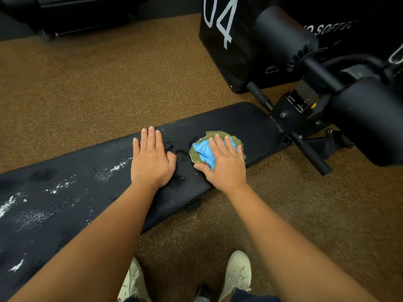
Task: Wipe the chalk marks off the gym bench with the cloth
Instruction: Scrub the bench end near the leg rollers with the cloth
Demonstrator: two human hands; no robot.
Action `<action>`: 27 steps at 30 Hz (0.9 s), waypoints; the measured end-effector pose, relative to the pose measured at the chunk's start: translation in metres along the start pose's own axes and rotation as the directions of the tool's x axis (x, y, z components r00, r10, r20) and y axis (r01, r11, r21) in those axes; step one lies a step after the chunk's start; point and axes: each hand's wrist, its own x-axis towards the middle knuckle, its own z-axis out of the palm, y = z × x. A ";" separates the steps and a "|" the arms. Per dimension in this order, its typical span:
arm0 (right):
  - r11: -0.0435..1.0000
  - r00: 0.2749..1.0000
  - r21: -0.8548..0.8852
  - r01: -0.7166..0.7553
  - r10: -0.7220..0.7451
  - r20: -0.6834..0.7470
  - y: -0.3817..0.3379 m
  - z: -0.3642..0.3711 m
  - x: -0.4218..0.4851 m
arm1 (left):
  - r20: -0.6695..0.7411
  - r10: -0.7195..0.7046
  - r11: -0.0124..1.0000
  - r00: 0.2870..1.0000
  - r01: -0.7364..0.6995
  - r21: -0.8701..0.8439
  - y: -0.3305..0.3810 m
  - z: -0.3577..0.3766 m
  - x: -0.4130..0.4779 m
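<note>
A long black padded gym bench (250,123) runs from lower left to right of centre. White chalk marks (118,165) streak its left half, with more near the left edge. A bunched blue and olive-green cloth (201,150) lies on the pad's right part. My right hand (224,164) presses flat on the cloth, fingers spread over it. My left hand (151,159) rests flat and empty on the pad just left of the cloth. Damp patches show between the two hands.
The bench's black metal frame and foam rollers (366,118) stand at the right. A black soft box marked 04 (226,40) sits behind them. Brown speckled floor (87,88) surrounds the bench. My pale shoes (237,273) stand near the bench's front edge.
</note>
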 end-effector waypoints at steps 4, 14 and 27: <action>0.995 0.996 -0.055 -0.082 0.081 -0.028 -0.003 -0.001 0.017 | 0.004 0.007 1.000 1.000 -0.007 0.008 -0.002 0.001 0.001; 0.954 0.949 -0.027 0.299 -0.300 -0.093 -0.006 0.007 -0.037 | 0.013 0.016 1.000 1.000 -0.016 0.013 -0.002 0.001 0.000; 0.993 0.983 0.059 -0.104 0.111 -0.145 -0.034 0.011 -0.047 | 0.014 0.016 1.000 1.000 -0.016 0.000 -0.002 0.001 0.001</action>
